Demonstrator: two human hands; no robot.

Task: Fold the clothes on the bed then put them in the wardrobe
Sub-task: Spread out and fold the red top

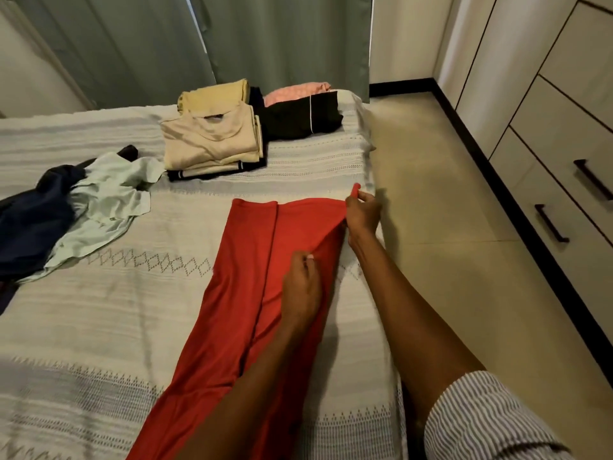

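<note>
A long red garment (245, 293) lies stretched along the bed (83, 327), running from the near edge toward the far right corner. My right hand (363, 212) pinches its far right corner and lifts the edge off the cover. My left hand (302, 287) rests on the cloth lower down, fingers curled and pinching a fold of the red fabric. Folded clothes sit at the far end: a beige stack (212, 141), a yellow piece (212, 94), a black piece (302, 117) and a pink one (295, 91).
A crumpled pale green shirt (106, 200) and a dark navy garment (30, 220) lie loose on the bed's left side. The wardrobe with drawers (564, 154) stands along the right wall across a strip of tiled floor (441, 200). Grey curtains (205, 38) hang behind the bed.
</note>
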